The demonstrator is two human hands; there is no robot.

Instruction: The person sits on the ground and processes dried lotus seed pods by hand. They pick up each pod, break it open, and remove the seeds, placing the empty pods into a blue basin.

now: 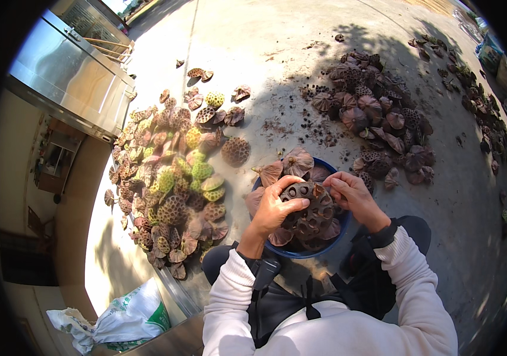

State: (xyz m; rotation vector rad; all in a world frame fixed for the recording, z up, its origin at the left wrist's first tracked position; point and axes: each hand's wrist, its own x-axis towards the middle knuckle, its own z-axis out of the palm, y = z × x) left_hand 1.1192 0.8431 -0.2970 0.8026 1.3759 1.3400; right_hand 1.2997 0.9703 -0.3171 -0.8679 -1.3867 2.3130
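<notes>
My left hand (275, 207) grips a dark brown dried lotus seed pod (309, 216) by its left side, thumb across the holed face. The pod is held over a blue basin (345, 229) that holds several more brown pods. At the pod's upper right is my right hand (351, 193), with thumb and forefinger pinched together beside a torn, orange-brown part of the rim. Whether a seed or a scrap sits between those fingertips cannot be made out. The basin stands on the ground between my knees.
On the left lies a large heap of green and brown lotus pods (173, 191). A darker pod heap (378, 111) lies at upper right, with loose dark seeds (316, 129) beside it. A white and green woven sack (133, 313) rests at lower left, below a metal door (75, 71).
</notes>
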